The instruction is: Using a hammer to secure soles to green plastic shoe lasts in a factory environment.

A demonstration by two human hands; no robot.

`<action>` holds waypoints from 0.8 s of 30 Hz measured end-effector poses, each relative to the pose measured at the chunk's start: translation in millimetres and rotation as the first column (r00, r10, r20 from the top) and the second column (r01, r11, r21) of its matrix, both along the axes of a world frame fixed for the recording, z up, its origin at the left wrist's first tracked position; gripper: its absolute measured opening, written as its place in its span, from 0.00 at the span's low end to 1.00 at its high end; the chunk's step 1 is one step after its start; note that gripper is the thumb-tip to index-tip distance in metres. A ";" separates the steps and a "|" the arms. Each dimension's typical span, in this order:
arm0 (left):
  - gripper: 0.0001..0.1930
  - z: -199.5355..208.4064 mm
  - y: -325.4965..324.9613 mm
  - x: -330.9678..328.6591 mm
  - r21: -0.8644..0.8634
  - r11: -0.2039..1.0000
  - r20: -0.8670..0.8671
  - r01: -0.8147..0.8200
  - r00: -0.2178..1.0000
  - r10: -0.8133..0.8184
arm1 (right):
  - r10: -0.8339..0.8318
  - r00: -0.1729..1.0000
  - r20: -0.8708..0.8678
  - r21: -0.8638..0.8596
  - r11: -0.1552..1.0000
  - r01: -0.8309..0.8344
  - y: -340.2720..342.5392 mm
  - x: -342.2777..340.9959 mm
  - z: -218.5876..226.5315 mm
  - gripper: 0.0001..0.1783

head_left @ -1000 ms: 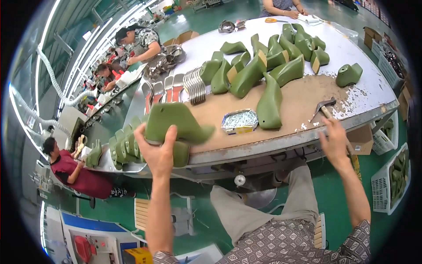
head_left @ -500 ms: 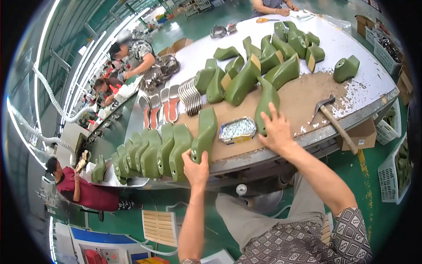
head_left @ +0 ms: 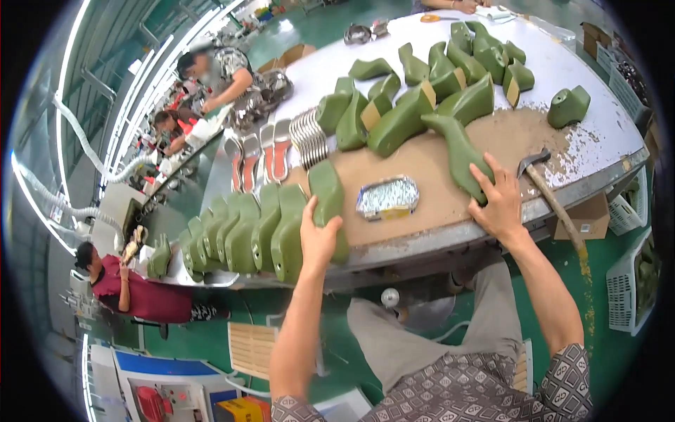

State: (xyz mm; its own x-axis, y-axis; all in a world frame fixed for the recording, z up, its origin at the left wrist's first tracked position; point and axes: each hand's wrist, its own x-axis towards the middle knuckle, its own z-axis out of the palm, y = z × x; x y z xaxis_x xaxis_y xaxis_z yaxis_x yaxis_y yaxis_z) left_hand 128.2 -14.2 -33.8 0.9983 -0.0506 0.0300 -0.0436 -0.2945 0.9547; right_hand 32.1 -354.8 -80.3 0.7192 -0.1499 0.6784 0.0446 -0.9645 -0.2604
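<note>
My left hand (head_left: 318,231) is over a green shoe last (head_left: 326,184) at the right end of a standing row. Its thumb and forefinger are spread apart against the last; whether they still touch it is hard to see. My right hand (head_left: 500,200) grips the near end of another green shoe last (head_left: 458,151), fingers curled over it, its far end slanting up to the left. Between the hands sits a small foil-lined tray (head_left: 387,197). Beside my right hand lies a hammer (head_left: 550,197) with a wooden handle that overhangs the table edge.
Several green lasts (head_left: 401,123) lie in a heap on the far table. Stacked curved metal pieces (head_left: 308,137) and red-lined ones (head_left: 279,151) lie left. Crates (head_left: 626,295) stand at right on the floor. Other people (head_left: 144,285) work at the left and far side.
The right hand has drawn its last rightward from the tray, turning it. The left hand has slid away from me along its last, its fingers spreading; that last now stands closer to the row.
</note>
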 end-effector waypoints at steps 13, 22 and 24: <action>0.32 9.1 -15.2 172.5 0.727 0.635 0.351 -0.261 0.936 -0.017 | 0.006 0.998 -0.066 0.068 0.998 -0.001 0.3 -14.8 8.6 0.35; 0.32 -38.7 35.7 253.5 -0.201 0.978 -0.300 -0.062 0.954 -0.001 | 0.031 0.987 -0.158 0.087 0.996 -0.018 0.0 -7.7 3.9 0.34; 0.28 -16.0 40.8 250.5 -0.309 0.947 -0.447 -0.088 0.892 -0.063 | 0.024 0.990 -0.139 0.078 0.997 -0.013 2.5 -8.2 6.2 0.33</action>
State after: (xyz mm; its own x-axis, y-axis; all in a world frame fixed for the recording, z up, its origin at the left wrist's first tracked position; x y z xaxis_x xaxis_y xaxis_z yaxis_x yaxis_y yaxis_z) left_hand 378.7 26.5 -49.8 0.9082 -0.1017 -0.4059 0.4102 0.0250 0.9116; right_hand 23.9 -352.3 -74.2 0.8094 -0.1833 0.5579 0.0202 -0.9408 -0.3383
